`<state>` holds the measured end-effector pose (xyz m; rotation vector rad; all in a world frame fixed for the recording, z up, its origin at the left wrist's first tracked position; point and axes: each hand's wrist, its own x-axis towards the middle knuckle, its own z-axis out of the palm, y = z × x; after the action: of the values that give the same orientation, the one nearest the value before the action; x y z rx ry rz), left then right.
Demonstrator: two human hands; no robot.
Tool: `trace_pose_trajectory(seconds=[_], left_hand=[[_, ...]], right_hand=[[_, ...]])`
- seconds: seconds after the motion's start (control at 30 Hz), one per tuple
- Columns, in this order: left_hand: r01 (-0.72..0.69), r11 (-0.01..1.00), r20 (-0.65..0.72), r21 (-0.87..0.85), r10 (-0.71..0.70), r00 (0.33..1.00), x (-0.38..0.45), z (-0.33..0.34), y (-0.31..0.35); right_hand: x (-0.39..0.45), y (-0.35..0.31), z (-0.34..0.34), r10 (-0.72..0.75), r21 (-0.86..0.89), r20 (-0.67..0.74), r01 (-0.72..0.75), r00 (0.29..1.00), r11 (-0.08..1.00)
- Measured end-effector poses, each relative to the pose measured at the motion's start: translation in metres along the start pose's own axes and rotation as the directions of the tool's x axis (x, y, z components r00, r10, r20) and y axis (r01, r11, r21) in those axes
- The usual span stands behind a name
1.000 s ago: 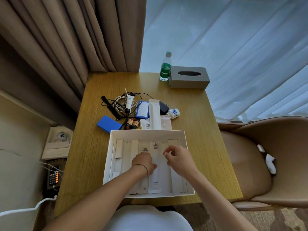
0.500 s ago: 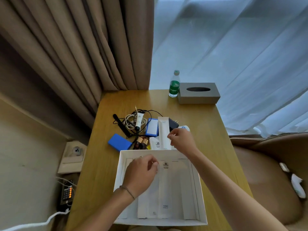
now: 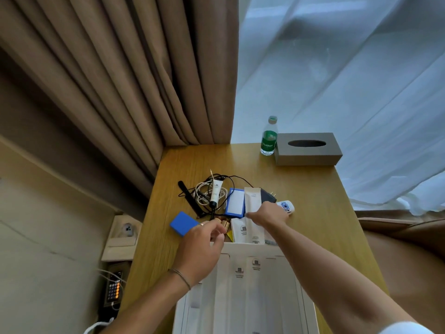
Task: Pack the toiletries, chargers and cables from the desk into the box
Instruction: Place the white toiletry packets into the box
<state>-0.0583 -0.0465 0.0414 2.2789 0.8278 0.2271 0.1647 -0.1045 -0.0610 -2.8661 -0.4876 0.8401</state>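
Right hand fingers curled onto long white sachet beyond box, left hand loosely curled, holding nothing, just short of brown bottles.

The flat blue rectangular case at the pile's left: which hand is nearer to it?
Left. The left hand reaches just beside the flat blue rectangular case; the right hand is farther right.
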Motion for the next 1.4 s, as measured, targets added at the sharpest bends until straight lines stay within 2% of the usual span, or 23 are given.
trace_pose_trajectory(seconds=[0.13, 0.33, 0.4, 0.47, 0.53, 0.63, 0.77, 0.83, 1.03, 1.17, 1.3, 1.4], left_hand=[[0.033, 0.999, 0.039, 0.023, -0.034, 0.999, 0.01, 0.003, -0.005], [0.114, 0.993, 0.106, -0.002, -0.113, 0.988, 0.029, 0.017, -0.012], [0.149, 0.988, 0.134, 0.04, -0.153, 0.979, 0.039, 0.025, -0.015], [0.215, 0.973, 0.162, 0.084, -0.226, 0.961, 0.052, 0.034, -0.018], [0.271, 0.953, 0.204, 0.137, -0.294, 0.934, 0.065, 0.044, -0.02], [0.281, 0.928, 0.27, 0.244, -0.344, 0.9, 0.083, 0.062, -0.021], [0.197, 0.857, 0.342, 0.475, -0.386, 0.857, 0.104, 0.089, -0.021], [0.154, 0.807, 0.346, 0.57, -0.405, 0.846, 0.111, 0.098, -0.02], [0.107, 0.707, 0.319, 0.699, -0.443, 0.838, 0.123, 0.118, -0.015], [0.09, 0.665, 0.277, 0.741, -0.425, 0.862, 0.123, 0.127, -0.015], [0.133, 0.679, 0.266, 0.722, -0.45, 0.852, 0.123, 0.127, -0.016], [0.181, 0.734, 0.27, 0.655, -0.45, 0.851, 0.124, 0.122, -0.018]], right_hand=[[0.005, 0.005, 0.009, 0.017, 0.026, 0.062, -0.019, 0.998, 0.999], [0.015, 0.01, 0.004, -0.033, 0.287, 0.051, 0.016, 0.998, 0.958], [0.013, 0.012, -0.002, -0.094, 0.493, 0.037, 0.064, 0.995, 0.868], [0.007, 0.013, -0.015, -0.133, 0.68, -0.022, 0.112, 0.991, 0.725], [-0.004, 0.015, -0.031, -0.148, 0.792, -0.067, 0.143, 0.987, 0.594], [-0.023, 0.023, -0.047, -0.14, 0.89, -0.046, 0.104, 0.989, 0.444], [-0.053, 0.039, -0.058, -0.148, 0.96, 0.035, 0.008, 0.988, 0.279], [-0.066, 0.046, -0.06, -0.159, 0.973, 0.057, -0.019, 0.986, 0.23], [-0.096, 0.068, -0.056, -0.186, 0.964, 0.108, -0.057, 0.977, 0.261], [-0.113, 0.084, -0.053, -0.205, 0.953, 0.086, -0.021, 0.975, 0.301], [-0.127, 0.1, -0.05, -0.231, 0.941, 0.089, -0.006, 0.969, 0.337], [-0.135, 0.109, -0.047, -0.243, 0.935, 0.088, 0.004, 0.966, 0.355]])
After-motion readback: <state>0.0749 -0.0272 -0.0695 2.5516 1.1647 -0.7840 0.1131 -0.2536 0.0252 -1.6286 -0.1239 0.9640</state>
